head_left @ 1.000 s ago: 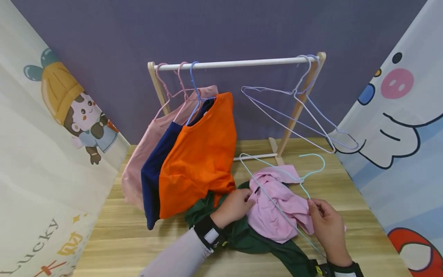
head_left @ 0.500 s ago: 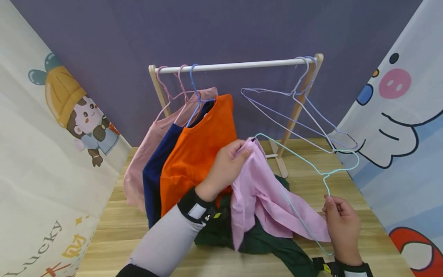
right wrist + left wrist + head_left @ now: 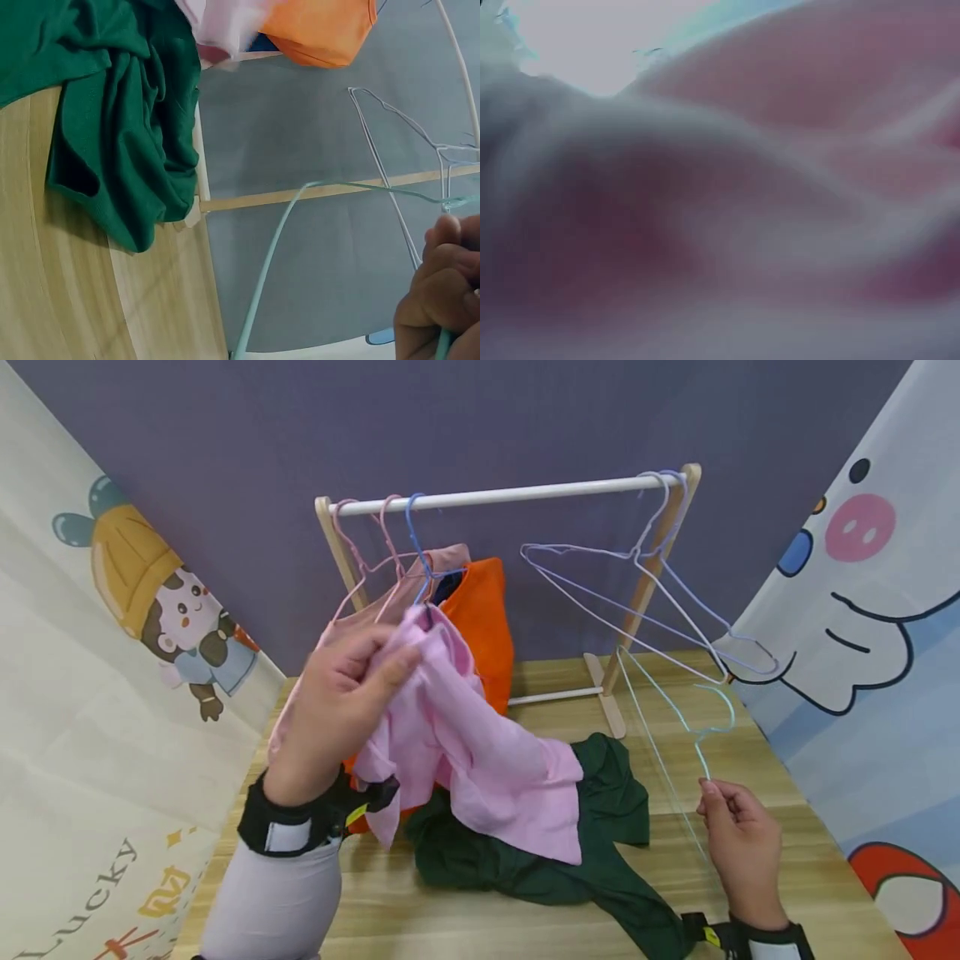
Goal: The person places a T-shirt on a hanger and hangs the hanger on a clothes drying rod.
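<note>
In the head view my left hand (image 3: 337, 702) pinches the neckline of a pink shirt (image 3: 510, 777), lifted in front of the hanging clothes. Its lower part drapes over a dark green garment (image 3: 525, 885) lying on the table. Over on the right, my right hand (image 3: 742, 852) grips a mint-green hanger (image 3: 701, 747) just below its hook, and the shirt is off this hanger. The right wrist view shows the fingers (image 3: 442, 277) curled round the hanger wire. Blurred pink cloth (image 3: 720, 225) fills most of the left wrist view.
A clothes rack (image 3: 495, 495) stands at the back. On its left hang a dusty pink garment (image 3: 450, 557), a navy one and an orange top (image 3: 487, 635). Two pale purple hangers (image 3: 637, 556) hang at its right end. Printed curtains flank the wooden table (image 3: 795, 893).
My left hand has lifted the pink shirt up and to the left, away from the mint-green hanger. The right hand has moved slightly right, still holding the hanger, which has turned.
</note>
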A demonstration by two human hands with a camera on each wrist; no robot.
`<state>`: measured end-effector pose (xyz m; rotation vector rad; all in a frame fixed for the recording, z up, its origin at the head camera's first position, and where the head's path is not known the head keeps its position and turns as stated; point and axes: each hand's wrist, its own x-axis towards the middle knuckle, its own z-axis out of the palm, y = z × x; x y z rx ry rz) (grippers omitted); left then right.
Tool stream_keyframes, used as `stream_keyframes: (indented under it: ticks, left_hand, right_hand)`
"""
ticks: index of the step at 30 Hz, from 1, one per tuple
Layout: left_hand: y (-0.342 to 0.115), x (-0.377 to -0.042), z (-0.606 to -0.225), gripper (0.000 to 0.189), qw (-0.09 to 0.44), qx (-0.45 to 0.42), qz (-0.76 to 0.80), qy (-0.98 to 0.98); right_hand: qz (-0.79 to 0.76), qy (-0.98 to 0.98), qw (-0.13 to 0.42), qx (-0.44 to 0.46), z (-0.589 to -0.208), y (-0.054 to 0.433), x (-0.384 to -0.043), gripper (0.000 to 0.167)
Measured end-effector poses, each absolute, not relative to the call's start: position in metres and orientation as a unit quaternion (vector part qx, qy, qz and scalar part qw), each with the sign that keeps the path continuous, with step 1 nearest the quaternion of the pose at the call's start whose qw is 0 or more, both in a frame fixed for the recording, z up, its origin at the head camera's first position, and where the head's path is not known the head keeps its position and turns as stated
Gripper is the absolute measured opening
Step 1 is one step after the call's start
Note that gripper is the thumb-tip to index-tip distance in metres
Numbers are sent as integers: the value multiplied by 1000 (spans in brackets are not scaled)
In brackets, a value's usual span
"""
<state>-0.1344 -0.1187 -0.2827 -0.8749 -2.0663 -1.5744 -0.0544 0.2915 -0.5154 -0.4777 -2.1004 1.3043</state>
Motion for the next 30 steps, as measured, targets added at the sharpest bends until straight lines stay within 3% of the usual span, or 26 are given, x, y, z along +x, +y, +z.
stream_keyframes:
  ticks: [2,5,9,14,24,30]
  left_hand:
    - [-122,-132,-300,9,108,-332,-490,-799]
    - [-116,-131,-338,12,-6,-348,-392,-851]
    - [-110,-127,-385,19,-84,-331,-345,-874]
    - [-115,-119,-408,21,-69,-276,-356,-890]
    - [-145,-109,-402,15,50,-267,-348,-897]
    - [-162,-108,-395,30,34,-200,-390,-898]
  right_hand:
    - [490,-796,306,-177,-514,290,-55,20]
    - [495,-798,302,-165,-514,288,-56,20]
    - [502,-806,275,-151,-517,285,-58,19]
    - [490,-822,245,-152,-522,280,-59,17]
    - [476,-838,216,-154,-520,273,-57,17]
    - [492,-837,207,-120,-512,276,-55,17]
